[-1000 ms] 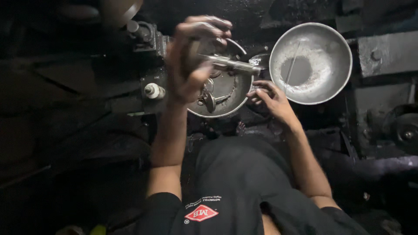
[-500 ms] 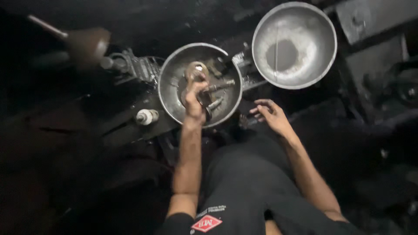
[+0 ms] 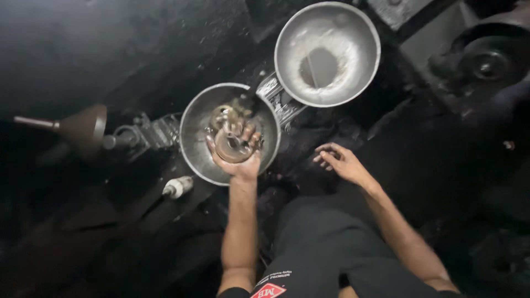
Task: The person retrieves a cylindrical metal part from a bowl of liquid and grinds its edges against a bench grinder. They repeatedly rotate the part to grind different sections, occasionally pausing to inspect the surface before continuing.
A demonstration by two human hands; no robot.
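My left hand (image 3: 237, 157) is palm up inside a steel bowl (image 3: 194, 124), fingers curled around a round brass-coloured metal part (image 3: 232, 144). More small metal pieces (image 3: 223, 115) lie in that bowl just beyond the hand. My right hand (image 3: 338, 160) rests on the dark greasy floor to the right, fingers spread, holding nothing. My knees in black clothing are below both hands.
A second, larger steel bowl (image 3: 361, 33) with a grey residue and a thin rod stands at the upper right. A dark funnel (image 3: 83, 127) lies at left beside a black machine part (image 3: 146, 134). A small white spark-plug-like piece (image 3: 178, 187) lies near the bowl. Heavy machinery (image 3: 488, 63) sits at right.
My left hand dropped the long metal tool it held over the bowl, went down into the bowl and closed on the round part. The right hand slid slightly away from the bowl.
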